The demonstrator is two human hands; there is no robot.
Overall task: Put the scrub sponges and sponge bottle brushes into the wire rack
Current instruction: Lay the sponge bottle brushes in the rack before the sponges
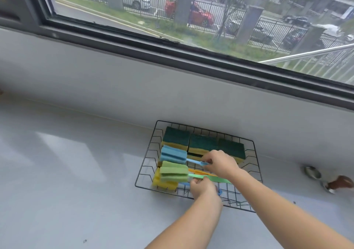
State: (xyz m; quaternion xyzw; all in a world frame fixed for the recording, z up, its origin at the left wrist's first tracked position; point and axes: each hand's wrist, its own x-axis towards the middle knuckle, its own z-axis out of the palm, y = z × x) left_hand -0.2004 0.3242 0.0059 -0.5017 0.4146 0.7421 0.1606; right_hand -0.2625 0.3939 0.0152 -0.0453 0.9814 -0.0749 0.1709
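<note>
A black wire rack (145, 169) sits on the grey counter against the wall. Along its back lie three green-and-yellow scrub sponges (203, 144). In front of them rest a blue sponge bottle brush (173, 154), a green one (173, 172) and a yellow one (160, 181), heads to the left. My right hand (222, 163) pinches the blue brush's handle. My left hand (203, 188) grips the green brush's handle near its head. An orange handle shows between the two.
A round metal fitting (313, 172) and a brown-handled object (340, 182) lie on the counter to the right of the rack. A window with a dark frame (172, 43) runs above the low wall behind.
</note>
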